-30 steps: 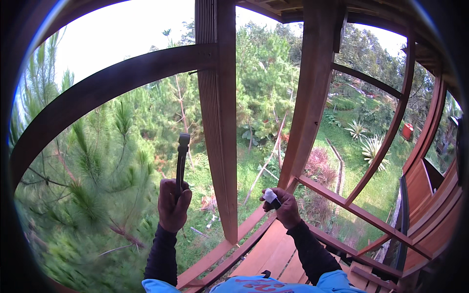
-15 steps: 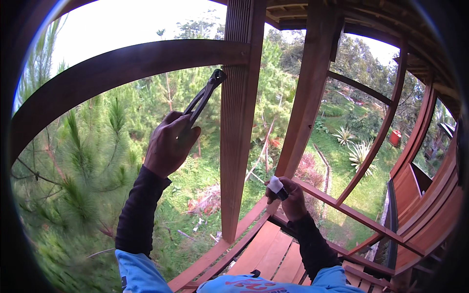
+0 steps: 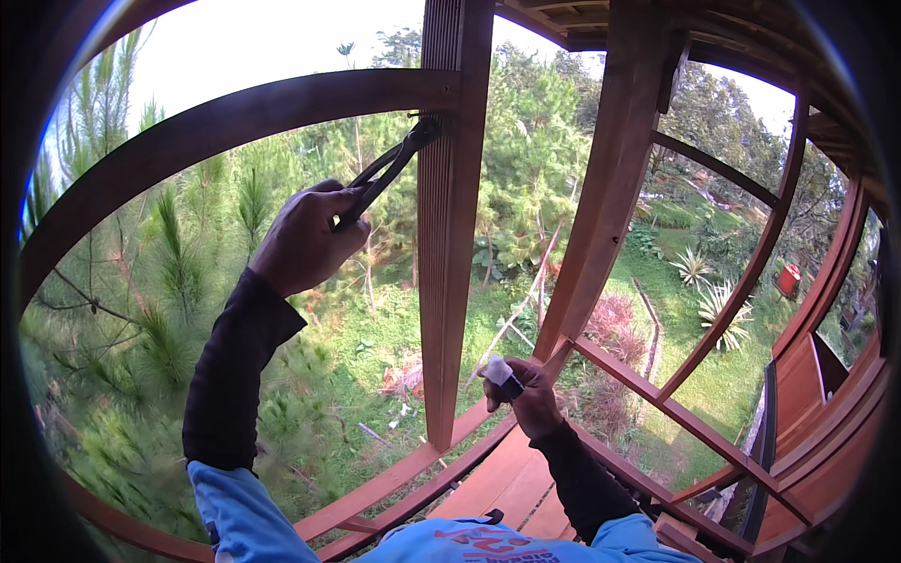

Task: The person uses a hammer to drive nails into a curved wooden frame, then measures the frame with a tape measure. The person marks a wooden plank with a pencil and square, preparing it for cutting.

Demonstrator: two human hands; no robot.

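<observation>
My left hand (image 3: 305, 239) is raised and closed round the handles of dark metal pincers (image 3: 387, 172). Their head meets the ribbed face of a brown wooden post (image 3: 449, 235), just below where a horizontal rail (image 3: 272, 101) joins it. Beside the pincers' head, a thin dark nail-like piece (image 3: 413, 114) sticks out under the rail; its far end is hidden. Lower and to the right, my right hand (image 3: 537, 399) is closed on a small white and black object (image 3: 504, 377). Its kind is not clear. It is held apart from the post.
A second, thicker post (image 3: 601, 206) stands right of the first. A low rail (image 3: 690, 427) runs off to the right. Below me lie wooden floor planks (image 3: 497, 483). Beyond the frame are pine branches, grass and a red container (image 3: 787, 280).
The pincers' head has moved against the post under the rail, and its jaws face the post. The view has shifted slightly. My right hand still holds the small object, now a little lower and further left.
</observation>
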